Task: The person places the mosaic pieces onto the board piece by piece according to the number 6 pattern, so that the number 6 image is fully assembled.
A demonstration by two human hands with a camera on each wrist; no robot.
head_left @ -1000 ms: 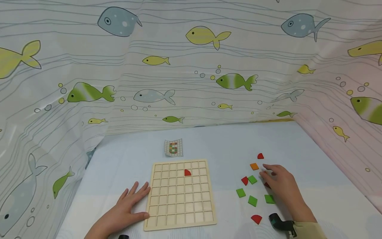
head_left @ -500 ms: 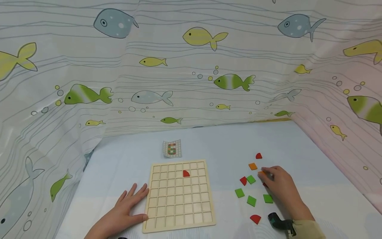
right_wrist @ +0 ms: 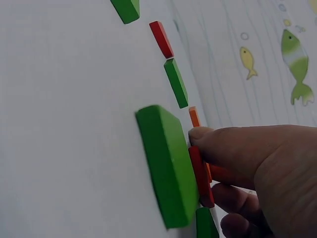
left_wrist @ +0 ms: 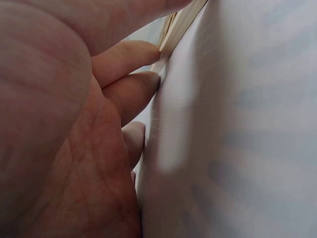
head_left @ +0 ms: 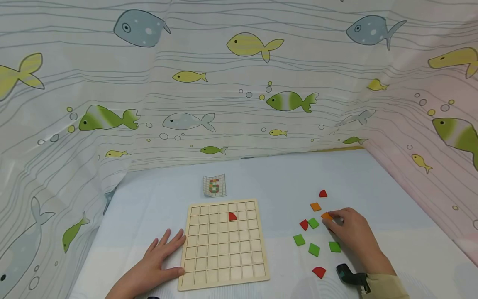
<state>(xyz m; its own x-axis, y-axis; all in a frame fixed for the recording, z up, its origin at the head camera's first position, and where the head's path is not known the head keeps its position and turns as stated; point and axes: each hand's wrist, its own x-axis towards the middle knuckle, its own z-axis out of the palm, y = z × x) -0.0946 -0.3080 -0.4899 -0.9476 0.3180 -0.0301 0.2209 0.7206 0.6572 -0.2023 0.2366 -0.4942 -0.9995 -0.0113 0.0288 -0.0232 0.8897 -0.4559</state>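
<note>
Orange square tile (head_left: 327,216): in the head view, the right hand (head_left: 349,228) pinched it, toward the counter's (head_left: 276,178) right edge.
Pale wooden grid board (head_left: 224,283): one red quarter-circle piece (head_left: 232,216) sat in a cell.
Left hand (left_wrist: 89,134): in the left wrist view, it reached the board with extended fingers; light pressure probably sufficed.
Flat red block (right_wrist: 201,178): in the right wrist view, it crowded the pinch; lifting straight up probably suited best.

right sleeve (head_left: 387,286) is pale yellow | right wrist camera (head_left: 350,278) is black, elbow-shaped | left hand (head_left: 158,259) is bare | right hand (head_left: 352,228) is bare
</note>
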